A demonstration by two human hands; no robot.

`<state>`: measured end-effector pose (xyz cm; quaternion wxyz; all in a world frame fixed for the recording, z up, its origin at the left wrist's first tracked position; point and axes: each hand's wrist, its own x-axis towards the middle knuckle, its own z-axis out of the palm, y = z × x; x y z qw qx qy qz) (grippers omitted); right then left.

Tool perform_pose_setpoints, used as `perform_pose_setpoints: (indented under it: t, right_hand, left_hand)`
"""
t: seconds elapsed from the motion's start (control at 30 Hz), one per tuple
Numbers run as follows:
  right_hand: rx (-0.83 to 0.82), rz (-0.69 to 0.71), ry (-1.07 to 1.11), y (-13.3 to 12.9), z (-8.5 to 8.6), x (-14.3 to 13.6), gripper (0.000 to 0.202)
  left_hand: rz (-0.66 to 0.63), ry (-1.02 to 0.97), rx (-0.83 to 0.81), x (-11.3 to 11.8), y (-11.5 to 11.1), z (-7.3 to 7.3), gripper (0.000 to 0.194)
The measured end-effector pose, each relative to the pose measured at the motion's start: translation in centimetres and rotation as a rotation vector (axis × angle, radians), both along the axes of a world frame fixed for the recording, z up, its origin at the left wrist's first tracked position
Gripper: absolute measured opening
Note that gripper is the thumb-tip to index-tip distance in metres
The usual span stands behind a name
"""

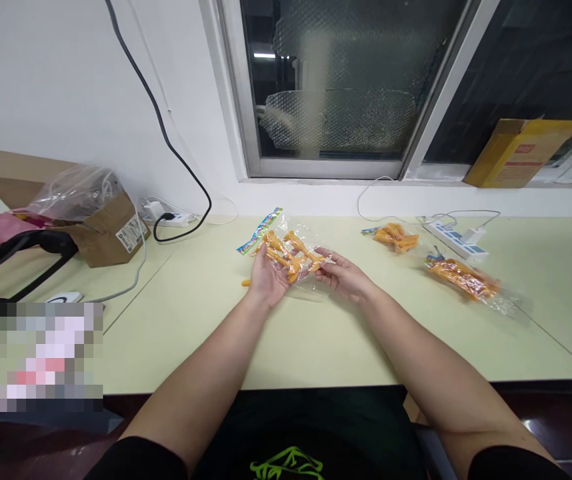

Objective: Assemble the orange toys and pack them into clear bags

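Bench (316, 350): front edge lies on the near side of the held bag (289, 249), with working room between. Cardboard box (103, 233) stands well left of the bag. Left hand (267, 279) half curled, thumb over the bag's left side; right hand (345, 275) pinches its right side. Film looks soft, slippery; orange pieces (296, 267) inside probably light, stiff, best gripped mid-shaft through the film. Orange tip (246, 283) below the bag's left side: cannot tell whether inside.
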<state>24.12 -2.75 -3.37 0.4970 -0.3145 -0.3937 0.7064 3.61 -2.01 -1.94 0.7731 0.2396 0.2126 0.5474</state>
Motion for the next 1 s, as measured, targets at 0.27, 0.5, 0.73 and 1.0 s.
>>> perform_pose_setpoints:
  t: [0.27, 0.5, 0.73, 1.0]
  right_hand:
    - [0.036, -0.254, 0.093, 0.3, -0.5, -1.7, 0.034]
    - [0.087, -0.169, -0.018, 0.4, -0.9, -1.7, 0.044]
    - [-0.033, 0.002, -0.059, 0.1, -0.8, -1.4, 0.040]
    - [0.003, -0.077, -0.206, 0.2, -0.8, -1.2, 0.047]
  left_hand:
    - [-0.019, 0.009, 0.002, 0.7, -0.4, -0.1, 0.059]
    - [-0.055, 0.013, 0.029, 1.0, -0.6, -0.3, 0.056]
    - [-0.121, -0.001, 0.029, 0.9, -0.6, -0.5, 0.057]
    - [-0.143, -0.020, 0.007, 1.0, -0.7, -0.5, 0.059]
